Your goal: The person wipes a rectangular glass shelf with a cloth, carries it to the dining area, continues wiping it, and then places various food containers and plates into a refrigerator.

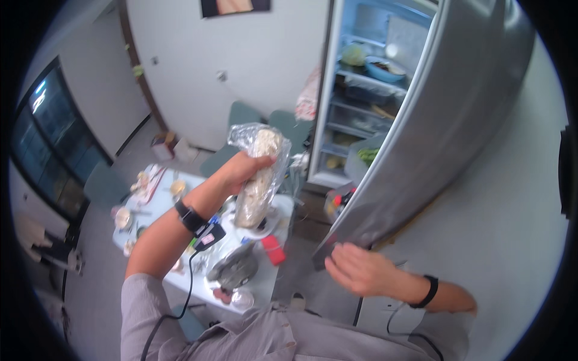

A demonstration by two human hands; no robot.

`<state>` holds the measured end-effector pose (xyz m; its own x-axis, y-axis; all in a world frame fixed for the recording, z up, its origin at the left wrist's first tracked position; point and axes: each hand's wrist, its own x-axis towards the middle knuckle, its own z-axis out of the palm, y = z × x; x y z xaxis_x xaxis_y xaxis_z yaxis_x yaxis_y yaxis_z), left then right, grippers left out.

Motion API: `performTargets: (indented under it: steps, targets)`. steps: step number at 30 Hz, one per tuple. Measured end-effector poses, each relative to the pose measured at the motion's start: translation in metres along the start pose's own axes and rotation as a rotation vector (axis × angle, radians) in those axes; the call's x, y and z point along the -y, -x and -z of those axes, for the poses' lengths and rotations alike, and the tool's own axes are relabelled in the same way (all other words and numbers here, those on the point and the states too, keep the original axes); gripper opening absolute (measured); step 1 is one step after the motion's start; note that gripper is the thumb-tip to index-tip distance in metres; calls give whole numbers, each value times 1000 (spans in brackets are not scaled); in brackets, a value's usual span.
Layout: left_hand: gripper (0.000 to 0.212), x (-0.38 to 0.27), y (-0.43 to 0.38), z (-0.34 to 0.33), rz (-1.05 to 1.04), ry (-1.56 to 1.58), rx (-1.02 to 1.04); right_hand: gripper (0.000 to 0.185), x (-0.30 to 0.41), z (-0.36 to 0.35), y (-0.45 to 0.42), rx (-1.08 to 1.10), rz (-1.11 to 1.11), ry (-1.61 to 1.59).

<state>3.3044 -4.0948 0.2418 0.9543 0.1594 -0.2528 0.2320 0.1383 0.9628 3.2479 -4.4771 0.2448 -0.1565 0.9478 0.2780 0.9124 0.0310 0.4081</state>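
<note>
In my left hand [246,169] is a clear plastic bag [282,158] holding a long, pale, flatbread-like roll [259,194]. The thumb lies across the front of the bag, and the bundle is raised above the table. By the lower corner of the open refrigerator door [406,149] is my right hand [356,268], its fingers bent. Whether they grip the door edge cannot be made out. Behind the door, the lit refrigerator interior [361,90] shows a blue bowl [384,70] of food, a pale green vegetable [354,54] and leafy greens [369,155] in a door bin.
Below my left arm stands a white table [158,216] crowded with bowls, a grey bag [235,266] and a red box [273,249]. Green chairs [244,115] line the wall. Cables hang from both wrists. A carton [163,145] sits on the floor.
</note>
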Motion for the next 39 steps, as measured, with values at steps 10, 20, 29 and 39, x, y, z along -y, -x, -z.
performTargets:
  steps: [10, 20, 29, 39]
  targets:
    - [36, -110, -92, -157, 5, 90, 435, 112, 133, 4, 126, -646, -997, 50]
    - [50, -297, -244, -266, -1610, -970, 96, 97, 183, -7, 210, -860, -1313, 441]
    - [84, -313, -306, -289, -522, -201, 40, 95, 177, 5, 206, -848, -1389, 458]
    - [50, -225, -135, -126, -698, -581, 274, 93, 186, -1, 225, -906, -1355, 441]
